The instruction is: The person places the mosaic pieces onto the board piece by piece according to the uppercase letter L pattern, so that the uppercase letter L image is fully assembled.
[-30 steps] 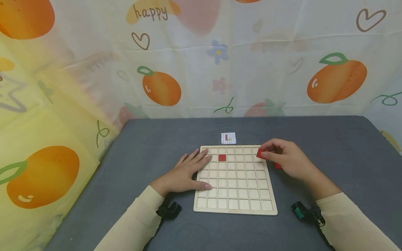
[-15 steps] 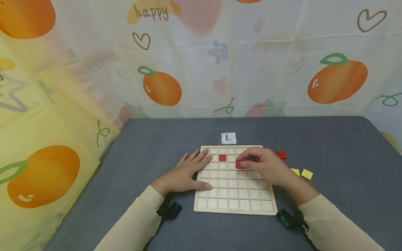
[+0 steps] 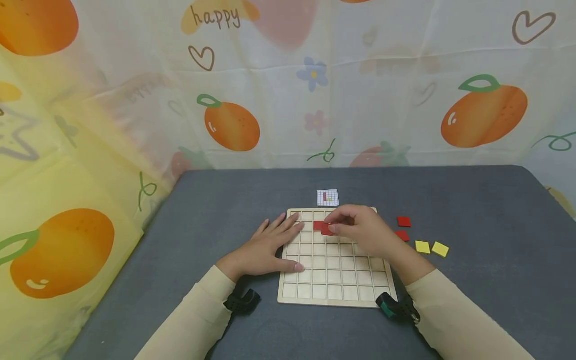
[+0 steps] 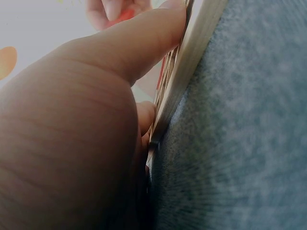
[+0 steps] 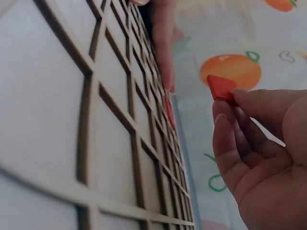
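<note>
A wooden grid board [image 3: 334, 277] lies on the dark grey table. Over its left edge my left hand [image 3: 265, 250] rests with spread, straight fingers, the thumb on the lower cells. A square red tile [image 3: 317, 226] sits in a cell of the second row. My right hand [image 3: 366, 232] pinches another red tile [image 3: 327, 229] between thumb and fingers, just right of that one and partly overlapping it from above. In the right wrist view this held tile [image 5: 221, 87] is apart from the board and tilted. The left wrist view mostly shows the thumb [image 4: 144, 40] on the board's edge.
Right of the board lie two loose red tiles [image 3: 404, 221] and two yellow tiles [image 3: 422, 247]. A small printed grid card [image 3: 327, 197] with a red and yellow pattern lies behind the board. A fruit-patterned cloth [image 3: 279, 100] hangs beyond the table.
My right hand has carried the red tile leftward from the board's right edge to beside the placed tile. The loose tiles on the right have come into view. My left hand stays put.
</note>
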Demonstrator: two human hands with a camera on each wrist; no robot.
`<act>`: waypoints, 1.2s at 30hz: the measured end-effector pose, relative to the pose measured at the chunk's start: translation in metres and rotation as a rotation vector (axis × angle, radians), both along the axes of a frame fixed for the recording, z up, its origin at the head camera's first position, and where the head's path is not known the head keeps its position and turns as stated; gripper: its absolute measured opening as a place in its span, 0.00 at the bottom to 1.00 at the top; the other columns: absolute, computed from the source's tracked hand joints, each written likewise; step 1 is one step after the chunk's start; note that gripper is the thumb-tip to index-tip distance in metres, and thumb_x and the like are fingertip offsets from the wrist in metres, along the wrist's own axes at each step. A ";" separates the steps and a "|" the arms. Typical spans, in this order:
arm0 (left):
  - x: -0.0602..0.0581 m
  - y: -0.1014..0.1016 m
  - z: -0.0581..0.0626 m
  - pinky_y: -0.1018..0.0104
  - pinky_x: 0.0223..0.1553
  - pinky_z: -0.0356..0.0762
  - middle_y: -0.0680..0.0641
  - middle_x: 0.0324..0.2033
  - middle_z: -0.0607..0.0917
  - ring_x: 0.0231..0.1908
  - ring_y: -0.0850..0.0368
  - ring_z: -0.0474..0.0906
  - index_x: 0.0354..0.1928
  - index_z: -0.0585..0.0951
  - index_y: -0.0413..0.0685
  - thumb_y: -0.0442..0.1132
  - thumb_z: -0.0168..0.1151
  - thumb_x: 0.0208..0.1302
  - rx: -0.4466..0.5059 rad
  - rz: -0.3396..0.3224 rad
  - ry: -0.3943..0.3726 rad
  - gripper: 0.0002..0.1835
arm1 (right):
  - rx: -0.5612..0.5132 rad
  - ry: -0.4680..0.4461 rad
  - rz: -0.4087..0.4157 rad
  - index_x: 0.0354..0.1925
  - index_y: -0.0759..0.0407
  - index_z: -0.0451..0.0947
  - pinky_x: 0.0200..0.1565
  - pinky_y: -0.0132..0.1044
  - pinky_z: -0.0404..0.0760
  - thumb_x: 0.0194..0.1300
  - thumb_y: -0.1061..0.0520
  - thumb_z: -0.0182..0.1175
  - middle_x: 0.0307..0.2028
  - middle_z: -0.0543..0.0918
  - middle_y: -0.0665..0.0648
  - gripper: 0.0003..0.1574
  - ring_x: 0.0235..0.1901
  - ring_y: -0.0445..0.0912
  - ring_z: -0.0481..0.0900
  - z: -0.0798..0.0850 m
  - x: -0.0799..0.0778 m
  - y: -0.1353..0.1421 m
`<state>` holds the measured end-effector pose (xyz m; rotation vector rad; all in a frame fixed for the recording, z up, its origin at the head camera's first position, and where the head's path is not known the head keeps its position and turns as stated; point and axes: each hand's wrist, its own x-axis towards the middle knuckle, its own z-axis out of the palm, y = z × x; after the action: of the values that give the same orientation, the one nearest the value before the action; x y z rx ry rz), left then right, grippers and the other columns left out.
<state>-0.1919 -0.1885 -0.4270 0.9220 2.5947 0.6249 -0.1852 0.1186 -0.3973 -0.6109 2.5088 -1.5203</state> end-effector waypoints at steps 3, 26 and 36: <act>0.000 0.000 0.001 0.37 0.79 0.25 0.57 0.87 0.41 0.85 0.50 0.29 0.90 0.51 0.60 0.74 0.66 0.69 0.001 0.000 0.000 0.58 | 0.000 -0.019 0.004 0.50 0.57 0.90 0.52 0.49 0.83 0.77 0.61 0.69 0.45 0.88 0.51 0.07 0.46 0.50 0.83 -0.005 -0.005 -0.007; 0.000 -0.001 0.001 0.37 0.79 0.25 0.56 0.87 0.41 0.85 0.49 0.29 0.90 0.51 0.60 0.74 0.66 0.69 0.001 -0.009 0.014 0.58 | 0.155 -0.014 0.013 0.51 0.56 0.92 0.55 0.52 0.80 0.76 0.63 0.69 0.47 0.85 0.51 0.09 0.48 0.48 0.82 -0.022 -0.012 -0.019; 0.000 0.000 -0.001 0.36 0.78 0.25 0.57 0.87 0.41 0.85 0.50 0.29 0.90 0.50 0.60 0.75 0.65 0.69 -0.004 -0.009 0.017 0.58 | 0.140 -0.031 0.075 0.55 0.57 0.93 0.52 0.49 0.77 0.77 0.57 0.69 0.46 0.82 0.50 0.13 0.46 0.48 0.78 -0.025 -0.011 -0.015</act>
<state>-0.1919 -0.1886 -0.4276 0.9407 2.6043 0.6117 -0.1959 0.1041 -0.4218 -0.6467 2.5126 -1.3054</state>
